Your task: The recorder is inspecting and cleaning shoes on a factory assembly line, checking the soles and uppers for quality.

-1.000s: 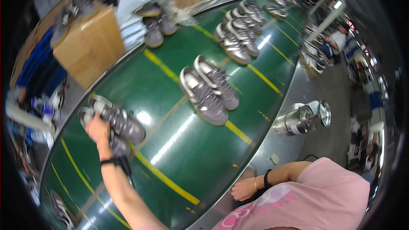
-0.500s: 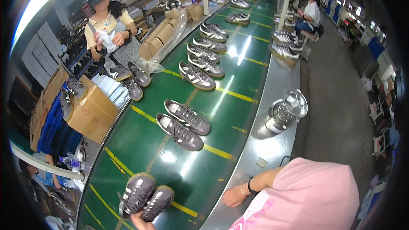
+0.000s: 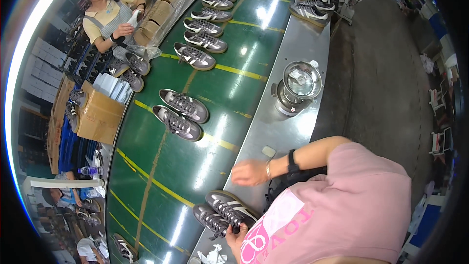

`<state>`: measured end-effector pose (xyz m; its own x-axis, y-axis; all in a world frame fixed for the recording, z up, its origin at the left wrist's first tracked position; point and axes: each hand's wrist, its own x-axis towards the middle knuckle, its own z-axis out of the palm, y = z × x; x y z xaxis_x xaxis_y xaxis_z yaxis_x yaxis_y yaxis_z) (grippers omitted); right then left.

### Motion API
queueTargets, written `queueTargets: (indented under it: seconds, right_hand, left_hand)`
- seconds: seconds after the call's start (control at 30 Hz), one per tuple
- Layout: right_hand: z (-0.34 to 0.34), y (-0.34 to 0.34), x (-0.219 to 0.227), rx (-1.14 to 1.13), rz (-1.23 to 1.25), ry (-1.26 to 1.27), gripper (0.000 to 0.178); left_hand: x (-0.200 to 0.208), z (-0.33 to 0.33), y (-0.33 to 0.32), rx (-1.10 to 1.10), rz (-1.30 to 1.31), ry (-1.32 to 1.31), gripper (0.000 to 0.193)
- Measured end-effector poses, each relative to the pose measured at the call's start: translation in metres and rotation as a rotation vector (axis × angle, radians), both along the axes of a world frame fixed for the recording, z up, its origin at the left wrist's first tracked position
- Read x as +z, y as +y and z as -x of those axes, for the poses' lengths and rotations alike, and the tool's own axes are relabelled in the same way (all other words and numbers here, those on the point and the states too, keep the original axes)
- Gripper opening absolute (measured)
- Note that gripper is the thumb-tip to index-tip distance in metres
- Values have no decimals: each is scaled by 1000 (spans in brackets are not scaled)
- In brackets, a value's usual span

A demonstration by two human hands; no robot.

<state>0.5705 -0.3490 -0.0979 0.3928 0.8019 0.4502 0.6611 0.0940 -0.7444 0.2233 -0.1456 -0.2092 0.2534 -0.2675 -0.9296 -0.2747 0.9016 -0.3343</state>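
My left hand [image 3: 236, 236] is closed on the heel end of a pair of dark grey sneakers [image 3: 225, 210] with white stripes and gum soles. They lie side by side over the metal ledge at the belt's near edge, toes away from my fingers; part of the pair is hidden by my pink shirt. My right hand [image 3: 249, 172], with a black band at the wrist, is loosely curled above the ledge near these shoes. No object shows in it. Another grey pair [image 3: 181, 115] stands apart on the green belt [image 3: 161, 166].
Farther up the belt stand several more sneakers [image 3: 205, 41]. On the metal ledge [image 3: 288, 134] are a steel lamp-like device [image 3: 298, 88], a small pale block [image 3: 268, 151] and crumpled white paper [image 3: 213, 255]. Across the belt, a person [image 3: 110, 19] holds white material near a cardboard box [image 3: 100, 117].
My left hand has drawn the pair of sneakers from the belt toward me onto its near edge. My right hand has lifted from the ledge. The view has shifted.
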Motion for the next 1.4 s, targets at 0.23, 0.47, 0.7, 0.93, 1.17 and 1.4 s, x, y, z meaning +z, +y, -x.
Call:
queueTargets:
  seconds: [0.23, 0.47, 0.7, 0.93, 1.17, 1.4]
  right_hand:
    - [-109, -153, 122, -927, 25, -393, 23]
    - [-155, -232, 102, -1104, 383, -258, 34]
    - [-166, -230, 90, -1085, 354, -278, 28]
    - [-184, -225, 86, -1054, 217, -257, 17]
    - [-182, -232, 78, -988, 252, -207, 15]
    - [-187, -241, 66, -894, 316, -272, 15]
  left_hand:
    - [135, -38, -67, -549, -1083, -57, 19]
    - [98, -144, -10, -1685, -2127, 148, 45]
    - [11, -186, 49, -1779, -1707, 179, 59]
    - [65, -209, 16, -1612, -1622, -63, 48]
    - [104, -191, -14, -1327, -1787, -73, 33]
    - [161, -188, 13, -739, -2228, 292, 32]
